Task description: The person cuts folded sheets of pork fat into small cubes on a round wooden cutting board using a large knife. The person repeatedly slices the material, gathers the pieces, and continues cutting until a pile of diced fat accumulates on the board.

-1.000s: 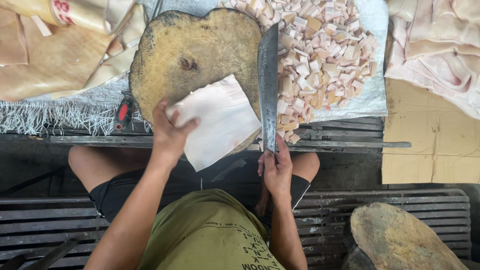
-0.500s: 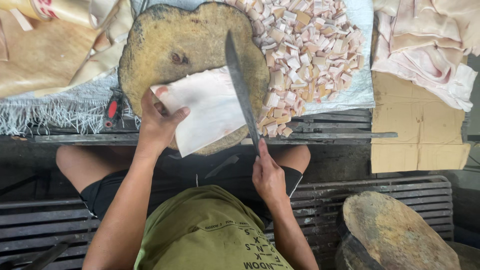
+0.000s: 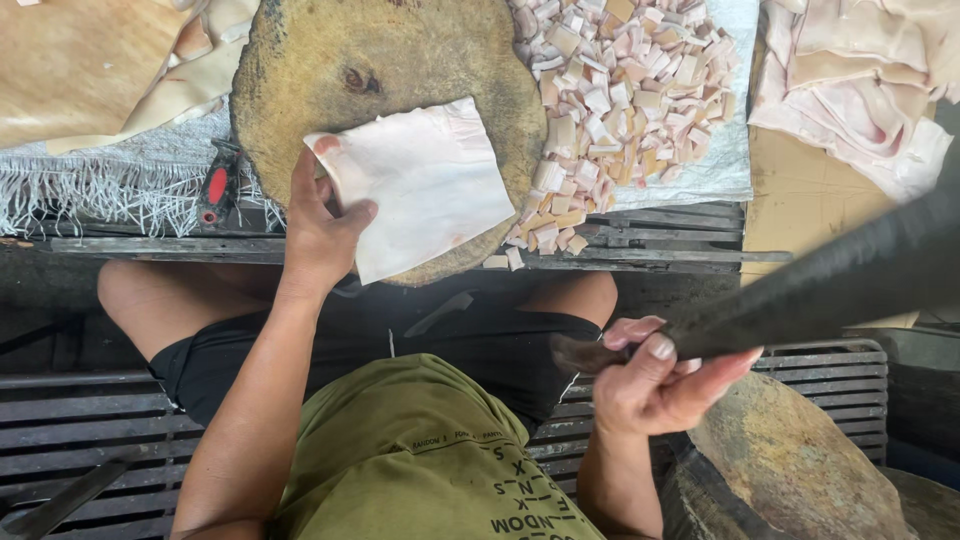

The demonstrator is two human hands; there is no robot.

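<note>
Round wooden block (image 3: 300, 60) bears pale, flat, squarish slab (image 3: 425, 190).

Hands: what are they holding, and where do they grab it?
The right hand grips a cleaver by its handle end. The left hand pinches the left edge of a pale slab on the block.
</note>
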